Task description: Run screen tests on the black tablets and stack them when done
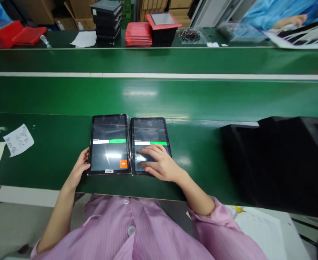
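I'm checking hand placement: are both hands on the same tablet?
No, the left hand grips the left tablet's edge, while the right hand is over the right tablet.

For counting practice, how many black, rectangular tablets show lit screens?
2, side by side: the left tablet at the left hand, the right tablet under the right hand.

looks like we're at some factory assembly line, long green workbench (197, 159), green belt (202, 95) running past, stacked black trays (107, 23), piles of red trays (138, 34), cardboard boxes (80, 14) behind
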The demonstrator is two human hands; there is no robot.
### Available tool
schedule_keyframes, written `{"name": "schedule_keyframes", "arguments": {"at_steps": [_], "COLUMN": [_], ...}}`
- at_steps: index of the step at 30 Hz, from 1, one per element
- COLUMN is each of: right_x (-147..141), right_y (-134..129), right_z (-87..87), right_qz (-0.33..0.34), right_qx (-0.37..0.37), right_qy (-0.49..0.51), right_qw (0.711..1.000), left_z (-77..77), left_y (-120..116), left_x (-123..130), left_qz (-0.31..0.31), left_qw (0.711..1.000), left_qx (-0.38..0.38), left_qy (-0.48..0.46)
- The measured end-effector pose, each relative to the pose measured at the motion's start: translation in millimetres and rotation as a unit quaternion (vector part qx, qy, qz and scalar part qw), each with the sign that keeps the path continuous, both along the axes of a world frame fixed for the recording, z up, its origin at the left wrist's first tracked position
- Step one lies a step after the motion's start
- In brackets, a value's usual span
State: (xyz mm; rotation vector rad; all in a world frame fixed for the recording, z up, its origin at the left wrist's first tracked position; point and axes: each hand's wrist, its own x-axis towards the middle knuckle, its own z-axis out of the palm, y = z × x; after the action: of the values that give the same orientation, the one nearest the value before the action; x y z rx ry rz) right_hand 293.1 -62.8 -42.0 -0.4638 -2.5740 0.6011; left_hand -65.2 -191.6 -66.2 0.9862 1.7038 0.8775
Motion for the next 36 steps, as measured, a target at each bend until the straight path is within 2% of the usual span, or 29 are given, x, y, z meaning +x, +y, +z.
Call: {"name": "schedule_keyframes", "arguments": {"at_steps": [2,3,5,6,7,8,9,11,12,15,17,18,20,21,23,24,26,27,29,30,36], "right_x": [5.3,8.9,17.1,20.9,23.9,25.7,26.1,21.8,17.6,2.6,-2.6,-2.4,3.6,8.6,20.2,25.6,34.3,37.2,39.9,39.9,35.0], "right_y": [-0.2,0.5,4.0,6.5,9.3,11.9,13.8,14.3,12.8,5.3,3.7,5.5,15.5,23.3,42.5,52.6,71.1,78.4,88.0,90.4,89.2], "right_z": [-1.2,-2.0,-3.5,-4.1,-4.5,-4.7,-4.5,-3.7,-3.1,-1.9,-2.2,-3.0,-6.7,-10.1,-20.6,-27.4,-42.3,-49.3,-60.3,-63.9,-66.2], "right_qz": [-0.043,-0.086,-0.204,-0.256,-0.283,-0.279,-0.245,-0.133,-0.082,-0.003,0.009,0.008,-0.025,-0.067,-0.2,-0.277,-0.402,-0.436,-0.458,-0.457,-0.458], "right_qx": [-0.066,-0.112,-0.193,-0.213,-0.216,-0.203,-0.18,-0.113,-0.076,0.012,0.037,0.037,0.013,-0.007,-0.063,-0.099,-0.189,-0.24,-0.326,-0.352,-0.365], "right_qy": [0.059,0.102,0.197,0.232,0.247,0.239,0.207,0.106,0.058,-0.024,-0.045,-0.046,-0.017,0.011,0.084,0.124,0.196,0.22,0.242,0.243,0.26], "right_qw": [0.995,0.985,0.939,0.914,0.901,0.908,0.93,0.979,0.992,1.0,0.998,0.998,0.999,0.998,0.974,0.948,0.874,0.839,0.791,0.78,0.767], "left_z": [-0.6,-0.8,-0.5,0.2,1.4,3.2,5.6,11.9,15.9,31.5,45.0,52.0,64.9,69.7,74.9,75.2,72.6,70.3,65.2,62.7,55.4], "left_y": [0.3,0.8,1.9,2.2,2.3,2.1,1.8,2.4,4.1,20.5,43.5,58.5,93.5,111.9,146.5,160.9,181.5,187.5,192.7,193.1,191.5], "left_x": [2.2,3.7,6.7,7.9,8.7,8.8,7.8,2.6,-1.4,-12.4,-11.9,-7.9,7.3,17.5,39.9,50.6,68.5,74.9,82.2,83.6,84.2], "left_qz": [0.001,0.002,-0.001,-0.007,-0.015,-0.024,-0.034,-0.059,-0.071,-0.074,-0.082,-0.104,-0.184,-0.231,-0.299,-0.329,-0.376,-0.393,-0.404,-0.4,-0.373], "left_qw": [1.0,1.0,1.0,1.0,1.0,1.0,0.999,0.998,0.997,0.994,0.978,0.961,0.909,0.88,0.827,0.805,0.772,0.762,0.75,0.748,0.753], "left_qx": [0.001,0.002,0.008,0.01,0.01,0.007,-0.001,-0.023,-0.032,-0.023,0.018,0.045,0.101,0.122,0.153,0.162,0.168,0.166,0.165,0.17,0.214], "left_qy": [0.003,0.002,0.001,0.003,0.009,0.016,0.023,0.027,0.026,0.076,0.189,0.254,0.36,0.396,0.45,0.466,0.483,0.488,0.497,0.501,0.498]}}
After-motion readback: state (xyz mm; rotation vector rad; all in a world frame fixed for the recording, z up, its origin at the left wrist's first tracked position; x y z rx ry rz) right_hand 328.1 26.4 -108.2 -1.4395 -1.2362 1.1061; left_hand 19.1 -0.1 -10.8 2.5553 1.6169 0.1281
